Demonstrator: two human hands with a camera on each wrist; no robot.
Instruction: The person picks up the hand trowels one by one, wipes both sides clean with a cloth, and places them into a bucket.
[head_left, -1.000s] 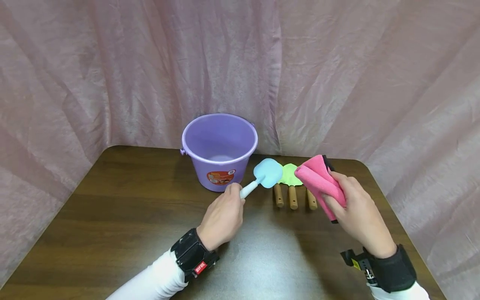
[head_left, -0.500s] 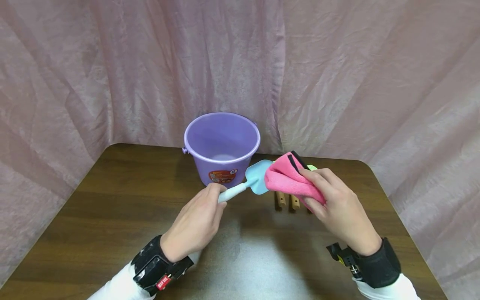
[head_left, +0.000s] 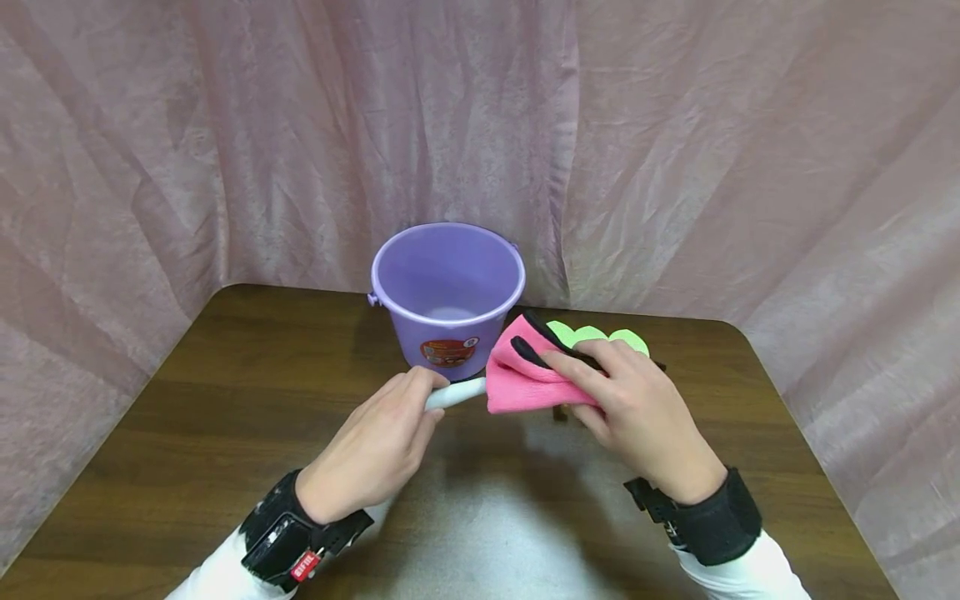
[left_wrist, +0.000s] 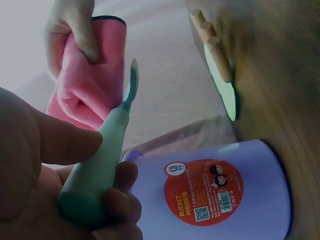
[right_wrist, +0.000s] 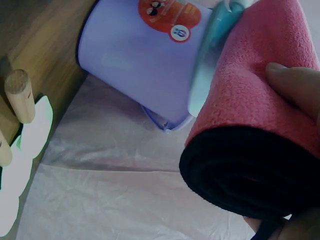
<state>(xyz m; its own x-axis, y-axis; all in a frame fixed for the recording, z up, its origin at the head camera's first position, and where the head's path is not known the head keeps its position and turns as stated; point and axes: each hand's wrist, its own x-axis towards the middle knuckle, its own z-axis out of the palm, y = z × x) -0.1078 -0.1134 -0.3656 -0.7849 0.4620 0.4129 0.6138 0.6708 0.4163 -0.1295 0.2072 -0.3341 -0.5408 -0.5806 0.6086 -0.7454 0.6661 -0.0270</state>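
Observation:
My left hand point(head_left: 371, 442) grips the pale blue handle of a toy shovel point(head_left: 459, 392), thumb along it in the left wrist view. The shovel's blade is hidden in the head view behind a folded pink cloth point(head_left: 517, 387) with black edging. My right hand point(head_left: 645, 412) holds this cloth, thumb on one side and fingers on the other. In the left wrist view the edge of the shovel blade point(left_wrist: 132, 82) shows right beside the cloth. In the right wrist view, part of the blade point(right_wrist: 205, 82) stands out past the cloth.
A purple bucket point(head_left: 408, 333) with a red sticker stands just behind the shovel. Several light green, leaf-shaped pieces point(head_left: 590, 333) with wooden handles point(left_wrist: 219, 57) lie beyond my right hand. A pink curtain point(head_left: 300, 150) hangs behind the brown table point(head_left: 187, 433).
My right hand has moved left, bringing the cloth from beside the wooden-handled pieces onto the shovel's blade. My left hand has drawn the shovel left and nearer to me.

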